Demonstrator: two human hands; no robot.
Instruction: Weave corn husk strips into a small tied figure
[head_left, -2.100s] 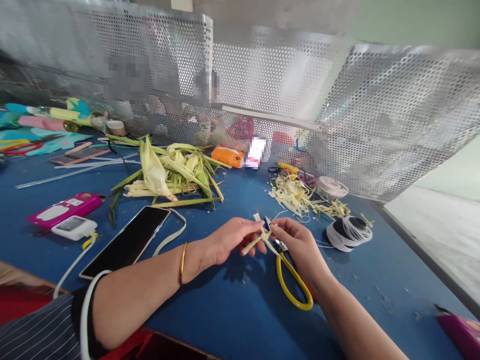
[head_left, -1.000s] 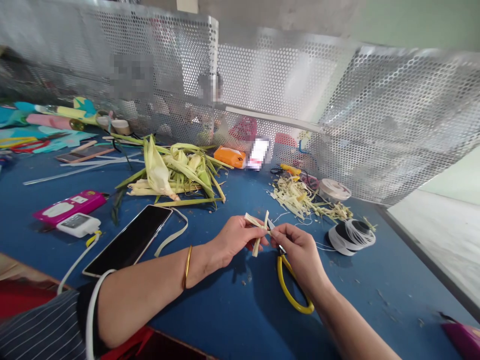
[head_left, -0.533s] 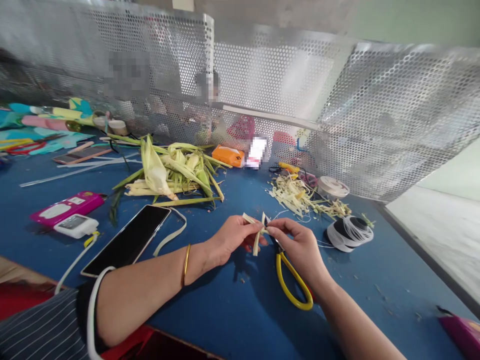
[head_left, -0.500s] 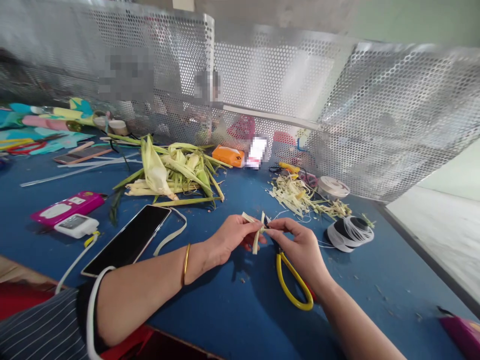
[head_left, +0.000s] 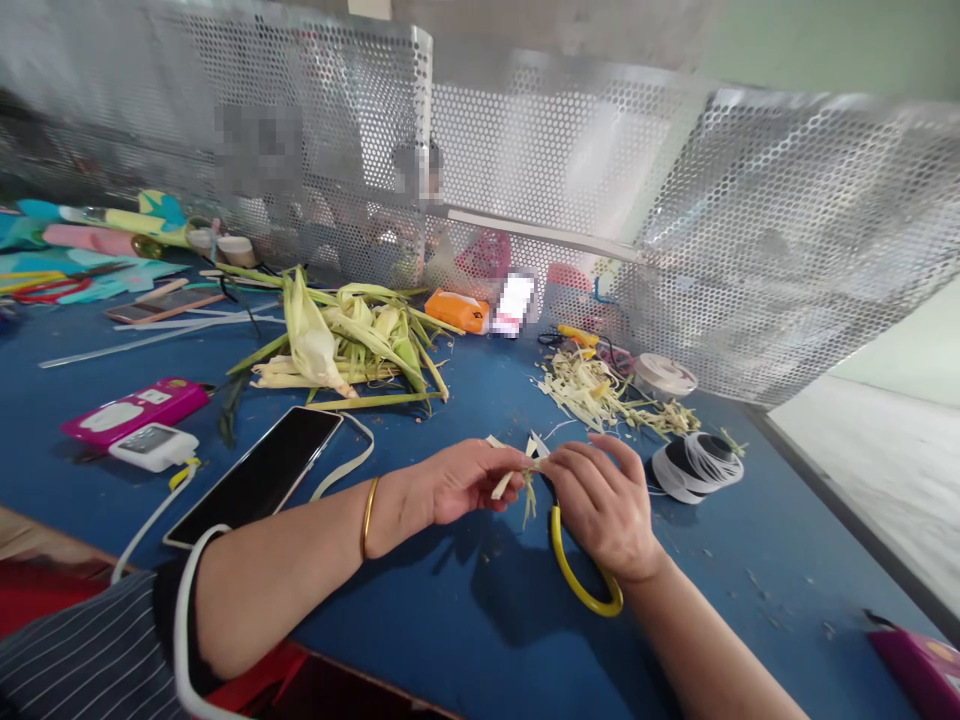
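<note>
My left hand pinches a small bundle of pale corn husk strips between thumb and fingers. Against it, my right hand is closed at the bundle's right side, with its fingertips on the husk; the exact grip is partly hidden. Frayed husk ends hang below the fingertips. Yellow-handled scissors lie under my right hand, their blade tips showing beyond it. A spool of white thread rests to the right of that hand. Beyond my left hand sits a pile of green corn husks.
A phone and a white device with a cord lie left of my left arm. Husk scraps and a roll of tape are at the back right. A perforated metal screen stands behind the blue table.
My right hand has turned over so its back faces up, and its fingers have closed in at the husk. The husk strips have tilted, with frayed ends now hanging down.
</note>
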